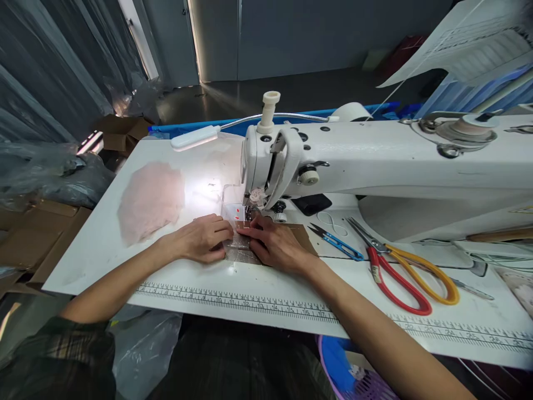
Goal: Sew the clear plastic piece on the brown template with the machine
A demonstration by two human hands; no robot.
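As a white metal sewing machine (345,155) stands on a white tabletop (208,278), the left hand (206,238), fingers bent, and the right hand (277,244), thumb and forefinger close together, rest on a sheer, shiny piece of fabric (240,253) just before the needle area. Whether either pinches it, I cannot tell. Stitching looks partway: the near end seems unsewn; no finished seam is discernible.

The left grip (208,239) rests palm down, its fingers (222,226) bent toward the right grip (278,244) just beside it, whose index finger (250,231) points back. Behind each grip, the bare left forearm (120,280) and right forearm (358,311) spread outward.
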